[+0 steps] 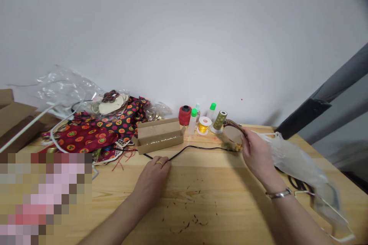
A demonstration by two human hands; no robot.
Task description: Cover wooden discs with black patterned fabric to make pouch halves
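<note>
My left hand rests low on the wooden table, a gold ring on one finger. Its fingers curl down over a black cord, in front of an open cardboard box; the fingertips are hidden. My right hand, with a silver bracelet at the wrist, is closed around the edge of a brown hoop. The hoop is raised, with its lower part blurred near the cord's right end. Just left of it stand an olive thread spool and a yellow thread spool.
Behind stand a red thread cone and small bottles with green caps. Patterned fabric and clear plastic pile up at left. A white plastic bag lies at right, near a dark post. Dark scraps dot the tabletop.
</note>
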